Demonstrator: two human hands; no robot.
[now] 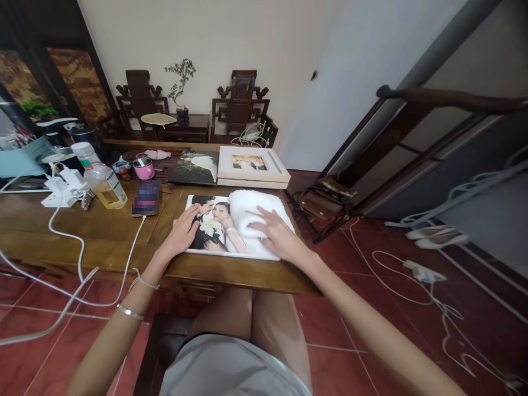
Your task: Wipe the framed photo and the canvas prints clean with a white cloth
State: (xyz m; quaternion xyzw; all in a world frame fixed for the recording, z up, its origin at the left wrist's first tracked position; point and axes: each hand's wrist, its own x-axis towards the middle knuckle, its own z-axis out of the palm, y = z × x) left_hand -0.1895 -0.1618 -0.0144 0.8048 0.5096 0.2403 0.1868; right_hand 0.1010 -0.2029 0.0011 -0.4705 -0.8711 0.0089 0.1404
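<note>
Knees: two bare knees and grey shorts (pixel 231 363) were closest, just under the edge of the wooden table (pixel 103 231).
Left arm: it wore a thin silver bracelet (pixel 130 312), with a string band nearer the wrist.
Left hand: the left hand (pixel 184 231) lay flat on the left side of the wedding photo (pixel 208 234). Its fingers were loose and spread and gripped nothing.
Right hand: the right hand (pixel 277 234) lay on top of the white towel (pixel 247 212). Its fingers were stretched out and pressed down, not curled round it.
White towel: it was folded into a thick roll. It sat on the right half of the wedding photo and touched it.
Wedding photo: the big print lay flat at the near edge of the table, right in front of the person and under both hands.
Phone: a dark phone (pixel 146 198) lay just left of the photo. A white cable (pixel 124 264) was plugged into it and hung off the table.
Bottle: a clear bottle of yellow liquid (pixel 106 186) stood left of the phone, near a white power strip (pixel 64 190).
Pink cup: a pink cup (pixel 143 168) stood behind the phone.
Far side: a dark photo book (pixel 195 166) and a pale framed photo (pixel 251 165) lay side by side behind the wedding photo.
Floor: a brown bag (pixel 317 203) sat on the red tiles to the right of the table.
Wall: two dark carved chairs (pixel 239 104) stood there with a small potted plant (pixel 181 77) between them.
</note>
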